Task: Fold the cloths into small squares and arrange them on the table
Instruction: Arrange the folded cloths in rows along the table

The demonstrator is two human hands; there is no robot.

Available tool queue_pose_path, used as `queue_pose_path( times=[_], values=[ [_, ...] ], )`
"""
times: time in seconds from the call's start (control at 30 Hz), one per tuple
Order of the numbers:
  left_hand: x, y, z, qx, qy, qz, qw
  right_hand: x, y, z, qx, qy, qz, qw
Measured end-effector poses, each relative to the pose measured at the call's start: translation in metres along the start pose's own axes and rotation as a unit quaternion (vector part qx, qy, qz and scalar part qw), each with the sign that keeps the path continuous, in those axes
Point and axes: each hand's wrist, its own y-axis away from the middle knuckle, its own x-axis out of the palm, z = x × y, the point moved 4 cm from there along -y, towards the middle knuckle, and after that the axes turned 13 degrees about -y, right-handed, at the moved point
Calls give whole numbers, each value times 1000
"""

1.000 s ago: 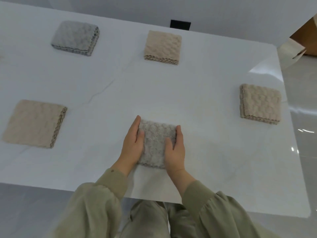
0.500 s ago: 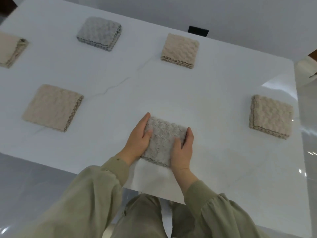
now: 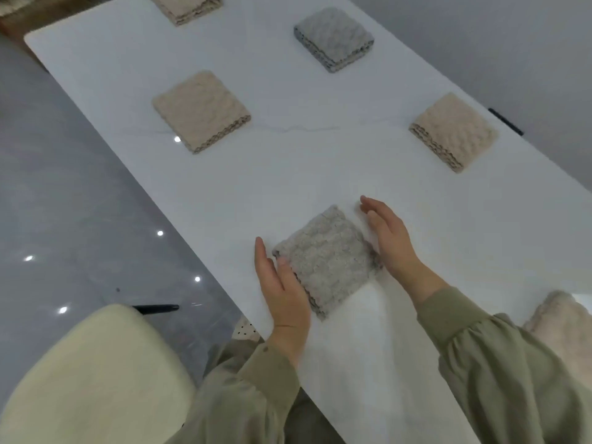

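Observation:
A grey folded cloth (image 3: 326,257) lies as a small square near the white table's (image 3: 288,174) front edge. My left hand (image 3: 282,283) lies flat along its left side, fingers straight, thumb touching the cloth's edge. My right hand (image 3: 389,235) stands with straight fingers against its right side. Farther out lie a beige folded cloth (image 3: 200,112), a blue-grey folded cloth (image 3: 333,38), a second beige cloth (image 3: 455,131) and a third beige cloth (image 3: 187,6) at the top edge. Another beige cloth (image 3: 563,322) shows partly behind my right sleeve.
A cream chair seat (image 3: 93,376) stands at the lower left, beside the table's edge. Glossy grey floor (image 3: 64,203) runs along the left. A small black object (image 3: 506,121) sits at the table's far right edge by the wall.
My view has swung to the left, so the table now runs diagonally. Both hands have slid off the top of the grey cloth to its two sides, fingers straightened.

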Motion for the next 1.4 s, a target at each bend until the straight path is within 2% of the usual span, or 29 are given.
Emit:
queue_pose_path(
  times=[0.13,0.23,0.63,0.77,0.83,0.9,1.0,1.1,1.2,1.33,1.4],
  values=[
    [22,10,2,-7,40,-22,999,18,-10,0,6,2,92,996],
    [27,11,1,11,20,-35,999,28,-7,0,-5,16,120,993],
    [23,8,-6,57,-47,-13,997,30,-1,11,-19,17,70,997],
    [-6,-10,-26,142,-179,29,973,26,-3,28,-35,60,44,997],
    [-18,-34,-44,215,-277,77,933,31,-6,43,-58,107,35,992],
    [-25,-60,-65,304,-374,125,867,40,-11,60,-95,164,17,982],
    [-29,-108,-94,409,-515,152,738,56,-23,81,-131,258,-33,957],
    [-22,-160,-120,504,-591,149,611,73,-40,94,-117,350,-97,924],
    [-8,-203,-144,537,-610,172,557,92,-56,103,-61,387,-157,907],
    [7,-232,-173,595,-617,204,474,113,-66,117,-5,373,-222,901],
    [11,-241,-187,611,-609,219,456,119,-68,126,15,365,-240,899]
  ],
)
